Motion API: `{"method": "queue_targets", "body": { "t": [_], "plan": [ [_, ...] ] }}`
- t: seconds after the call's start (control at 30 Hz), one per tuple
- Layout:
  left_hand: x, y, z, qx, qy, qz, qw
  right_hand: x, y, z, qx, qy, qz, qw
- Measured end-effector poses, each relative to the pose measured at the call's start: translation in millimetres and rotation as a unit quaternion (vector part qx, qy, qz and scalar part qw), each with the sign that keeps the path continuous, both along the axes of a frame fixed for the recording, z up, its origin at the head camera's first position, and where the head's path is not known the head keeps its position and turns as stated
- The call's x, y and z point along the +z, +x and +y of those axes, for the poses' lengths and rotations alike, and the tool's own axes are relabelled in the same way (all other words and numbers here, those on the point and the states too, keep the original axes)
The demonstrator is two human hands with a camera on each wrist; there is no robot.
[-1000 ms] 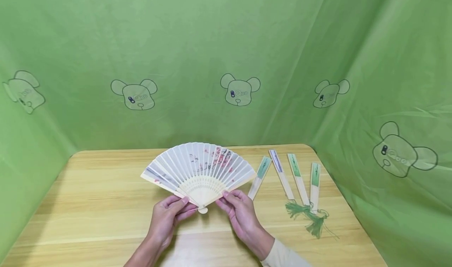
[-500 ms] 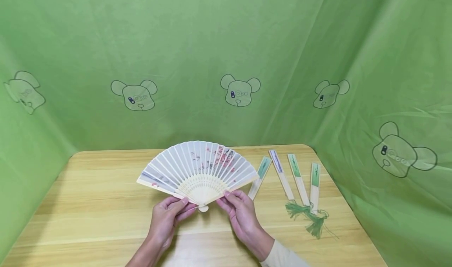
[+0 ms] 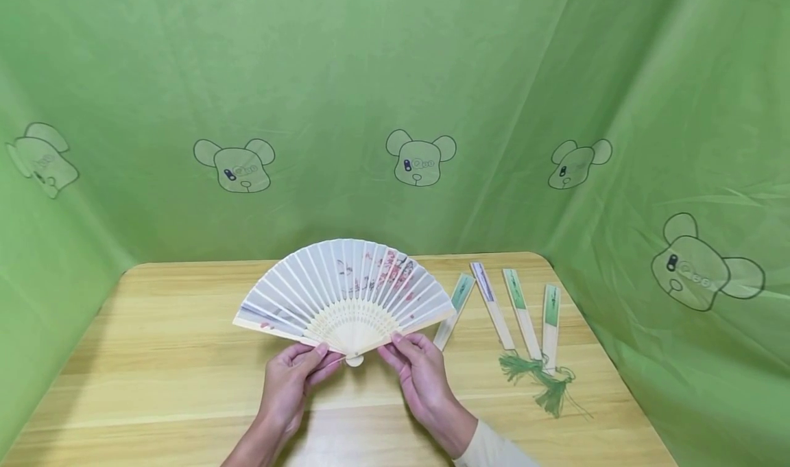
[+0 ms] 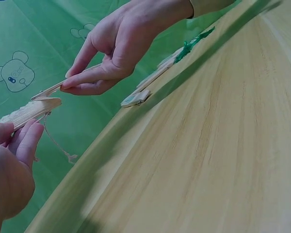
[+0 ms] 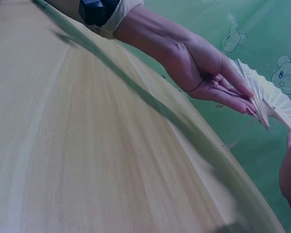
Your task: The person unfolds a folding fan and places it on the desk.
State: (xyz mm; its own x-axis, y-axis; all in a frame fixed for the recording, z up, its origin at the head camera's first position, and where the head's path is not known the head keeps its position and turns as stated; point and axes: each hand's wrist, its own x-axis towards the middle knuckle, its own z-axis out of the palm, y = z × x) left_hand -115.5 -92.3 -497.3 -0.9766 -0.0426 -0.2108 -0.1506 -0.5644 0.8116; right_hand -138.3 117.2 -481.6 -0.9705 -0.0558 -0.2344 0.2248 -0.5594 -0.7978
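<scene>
A spread folding fan (image 3: 354, 330) with pale pleats, red blossom print and pierced cream ribs is held up over the table, its arc pointing away. My left hand (image 3: 286, 381) pinches its left outer rib near the pivot, thumb on top. On the other side, my right hand (image 3: 426, 378) pinches the right outer rib the same way. In the left wrist view, a thin pale cord (image 4: 56, 138) dangles below the pivot end. My left hand (image 5: 194, 63) also shows in the right wrist view, gripping one edge of the fan (image 5: 276, 92).
Several folded fans lie on the wooden table (image 3: 185, 357) at the right, among them a purple-topped one (image 3: 492, 302) and a green-topped one (image 3: 551, 326). Green tassels (image 3: 551, 388) rest at their near ends. A green curtain (image 3: 345, 110) with bear-head prints encloses the table.
The fan has spread slightly wider, its arc rising and its lower corners moving outward. The hands keep their grip almost in place; the folded fans have not moved.
</scene>
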Motion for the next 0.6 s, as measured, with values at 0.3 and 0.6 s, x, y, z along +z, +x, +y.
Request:
{"method": "queue_targets", "body": {
  "t": [0.3, 0.6],
  "plan": [
    [-0.8, 0.6, 1.5, 0.003, -0.007, 0.008, 0.9999, -1.9, -0.3, -0.9, -0.006, -0.013, -0.004, 1.000],
    [0.6, -0.4, 2.4, 0.023, -0.011, 0.003, 0.9997, -3.8, -0.6, -1.0, -0.002, -0.011, -0.018, 1.000]
  ]
}}
